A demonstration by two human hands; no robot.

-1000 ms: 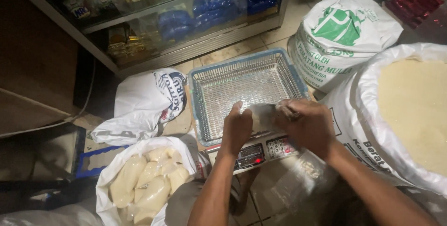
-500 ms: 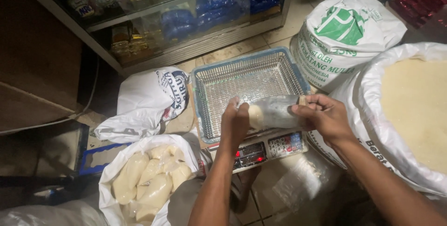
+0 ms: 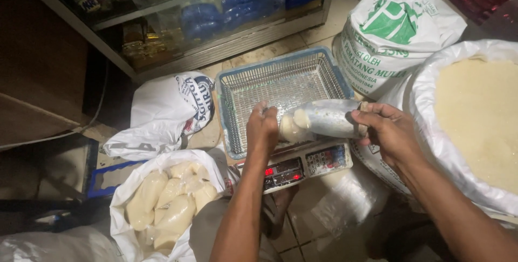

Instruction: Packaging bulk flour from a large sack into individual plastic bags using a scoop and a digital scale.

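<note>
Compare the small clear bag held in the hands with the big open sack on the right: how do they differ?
The small clear bag is slim, see-through and lies sideways between the left hand and right hand; the big open sack is wide, white and stands open on the floor. Both hold pale off-white contents.

The room is dim, with warm light falling from overhead onto the middle. The open sack of grain (image 3: 480, 121) at three o'clock and the white printed sack (image 3: 394, 30) at one o'clock catch it brightest. Glare streaks the glass cabinet (image 3: 205, 19) at twelve o'clock. From eight to ten o'clock everything sinks into shadow. Edges look soft and slightly stretched; fine detail is smeared throughout.
</note>
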